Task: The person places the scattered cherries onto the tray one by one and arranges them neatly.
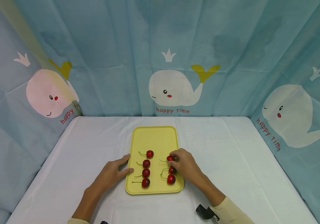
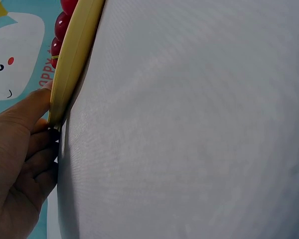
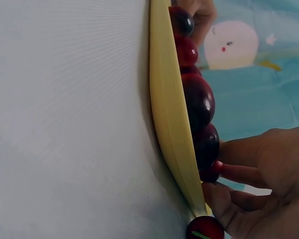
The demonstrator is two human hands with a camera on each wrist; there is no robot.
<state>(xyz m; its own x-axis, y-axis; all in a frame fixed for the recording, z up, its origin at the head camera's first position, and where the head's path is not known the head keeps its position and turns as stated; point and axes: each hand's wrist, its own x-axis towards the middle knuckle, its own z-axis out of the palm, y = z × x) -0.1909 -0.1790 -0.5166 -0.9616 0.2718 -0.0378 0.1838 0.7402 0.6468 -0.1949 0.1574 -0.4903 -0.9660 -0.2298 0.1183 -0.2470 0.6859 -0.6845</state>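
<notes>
A yellow tray (image 1: 154, 137) lies on the white cloth with two columns of red cherries on it. My left hand (image 1: 112, 174) rests at the tray's left edge, thumb and forefinger spread, the thumb reaching over the rim. At the right column, my right hand (image 1: 185, 163) pinches the top cherry (image 1: 170, 158), its stem pointing left. Just below sit a cherry (image 1: 172, 170) partly behind the thumb and a lower cherry (image 1: 171, 179). In the right wrist view another cherry (image 3: 205, 230) with a green stem shows by the fingers; whether it touches them I cannot tell.
Several cherries (image 1: 146, 173) form the left column, stems to the left. The tray's far part is bare yellow. A white cloth (image 1: 218, 149) covers the table. Blue curtains (image 1: 107, 62) with whale prints stand behind and at both sides. A black device (image 1: 204, 212) is by the right sleeve.
</notes>
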